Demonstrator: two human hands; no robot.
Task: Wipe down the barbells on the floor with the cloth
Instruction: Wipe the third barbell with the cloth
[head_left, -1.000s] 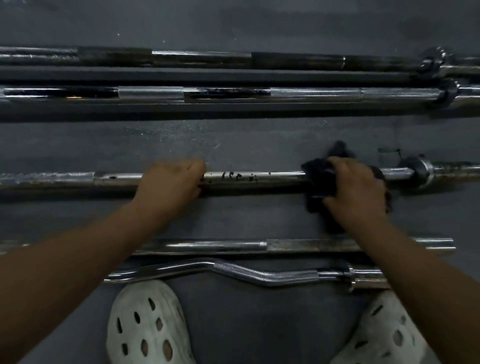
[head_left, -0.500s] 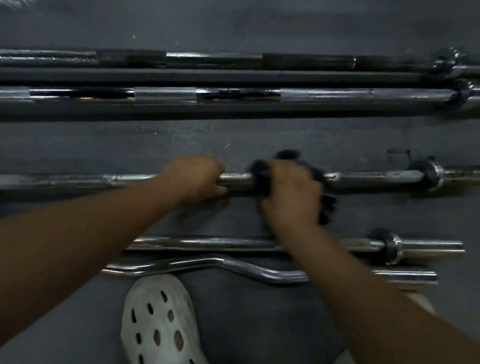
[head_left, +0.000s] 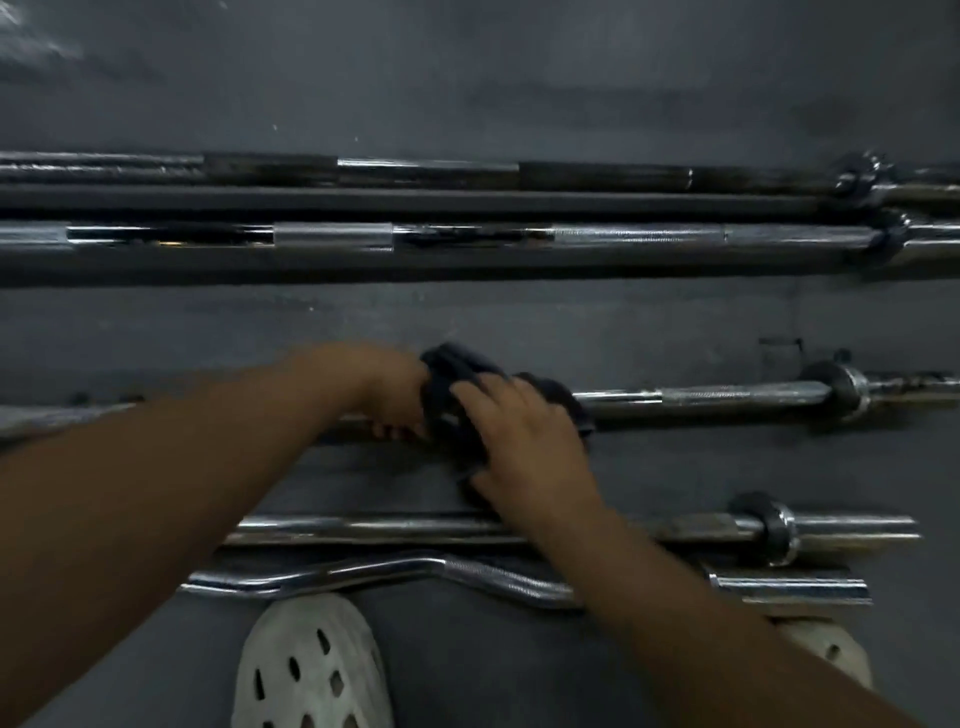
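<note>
A chrome barbell (head_left: 727, 397) lies across the dark floor in the middle of the view. My left hand (head_left: 382, 387) grips its shaft from above, fingers curled under. Right beside it, my right hand (head_left: 524, 431) holds a dark cloth (head_left: 452, 387) wrapped over the same shaft, touching my left hand. The bar under both hands is hidden. Two long barbells (head_left: 623, 236) lie farther away. A shorter straight bar (head_left: 841, 525) and a curl bar (head_left: 467, 571) lie close to me.
My white perforated clogs (head_left: 311, 665) stand on the grey rubber floor (head_left: 519, 322) just behind the curl bar. Collars and sleeves (head_left: 852, 387) of the bars sit at the right side.
My right hand has slid the cloth leftward along the middle bar until it meets my left hand. The left hand kept its grip. The camera shifted left and tilted a little.
</note>
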